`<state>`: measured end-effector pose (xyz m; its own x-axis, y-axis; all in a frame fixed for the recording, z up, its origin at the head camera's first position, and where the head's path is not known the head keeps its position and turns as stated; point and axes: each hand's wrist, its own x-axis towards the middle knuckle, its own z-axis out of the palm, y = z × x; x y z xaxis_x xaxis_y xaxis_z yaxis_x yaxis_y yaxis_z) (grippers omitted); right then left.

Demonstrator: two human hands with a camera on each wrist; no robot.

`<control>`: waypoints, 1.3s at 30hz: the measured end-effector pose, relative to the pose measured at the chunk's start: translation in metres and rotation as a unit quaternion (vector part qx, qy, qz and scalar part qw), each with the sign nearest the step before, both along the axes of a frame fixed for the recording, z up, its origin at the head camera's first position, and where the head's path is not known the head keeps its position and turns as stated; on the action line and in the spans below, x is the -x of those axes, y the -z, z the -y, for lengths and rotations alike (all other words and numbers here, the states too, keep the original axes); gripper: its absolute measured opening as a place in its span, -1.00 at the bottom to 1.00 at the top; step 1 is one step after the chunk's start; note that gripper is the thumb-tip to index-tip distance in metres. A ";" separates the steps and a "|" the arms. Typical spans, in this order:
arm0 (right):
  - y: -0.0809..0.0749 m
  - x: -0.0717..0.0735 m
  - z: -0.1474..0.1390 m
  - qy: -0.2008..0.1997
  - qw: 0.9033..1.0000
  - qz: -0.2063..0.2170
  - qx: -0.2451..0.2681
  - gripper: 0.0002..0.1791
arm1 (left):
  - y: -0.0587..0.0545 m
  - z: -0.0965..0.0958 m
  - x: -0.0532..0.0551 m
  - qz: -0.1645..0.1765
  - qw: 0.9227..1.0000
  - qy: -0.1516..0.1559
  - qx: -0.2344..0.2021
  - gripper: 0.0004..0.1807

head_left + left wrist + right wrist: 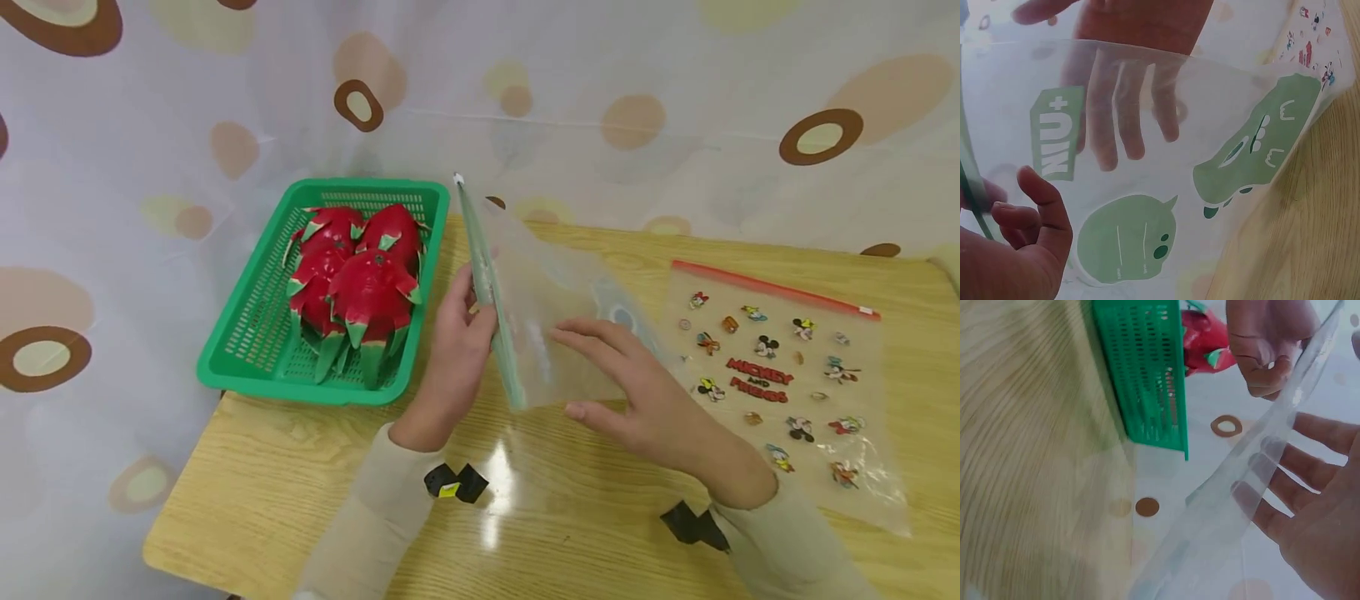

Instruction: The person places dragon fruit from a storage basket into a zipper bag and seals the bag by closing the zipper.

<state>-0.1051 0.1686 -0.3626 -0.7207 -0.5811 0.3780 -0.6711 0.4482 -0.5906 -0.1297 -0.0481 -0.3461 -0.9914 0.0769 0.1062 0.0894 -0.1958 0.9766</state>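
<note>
A clear zip bag (555, 292) with a green zip edge and a white slider hangs tilted above the table. My left hand (461, 333) pinches it at the zip edge, near the middle. In the left wrist view the bag's film carries green cartoon prints (1129, 240) and lettering. My right hand (637, 383) is beside the bag with its fingers extended against the film. Through the film in the right wrist view, the fingertips of the right hand (1316, 500) show faintly.
To the left, a green plastic basket (217, 358) holds several red dragon fruits (375, 292) with green tips. A second zip bag (795, 392), with a red zip and cartoon prints, lies flat on the wooden table (247, 483) at right. A patterned curtain (525, 83) hangs behind.
</note>
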 end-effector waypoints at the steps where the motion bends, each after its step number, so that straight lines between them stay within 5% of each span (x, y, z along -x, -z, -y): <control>1: -0.001 0.001 0.002 0.002 1.000 0.010 0.011 -0.30 | 0.000 0.002 -0.001 0.004 1.000 -0.005 0.004 -0.47; 9: -0.019 0.012 0.039 0.040 0.988 0.127 0.083 -0.53 | 0.004 0.007 -0.007 0.023 0.998 -0.007 0.066 -0.37; 16: -0.022 0.018 0.063 0.078 0.970 0.223 0.060 -0.52 | 0.015 0.003 -0.012 0.041 0.997 0.046 0.050 -0.11; 22: -0.020 0.019 0.062 0.097 0.966 0.231 0.063 -0.76 | 0.023 0.006 -0.015 0.041 0.995 0.052 0.079 -0.31; 28: -0.022 0.019 0.046 0.105 0.955 0.262 0.089 -0.72 | 0.029 0.012 -0.016 0.044 0.992 0.023 0.113 -0.37; 34: -0.030 0.014 0.031 0.121 0.954 0.258 0.094 -0.71 | 0.031 0.012 -0.010 0.057 0.977 -0.025 0.205 -0.35; 39: -0.035 0.010 0.024 0.129 0.958 0.244 0.082 -0.72 | 0.032 0.007 -0.005 0.051 0.975 -0.002 0.218 -0.47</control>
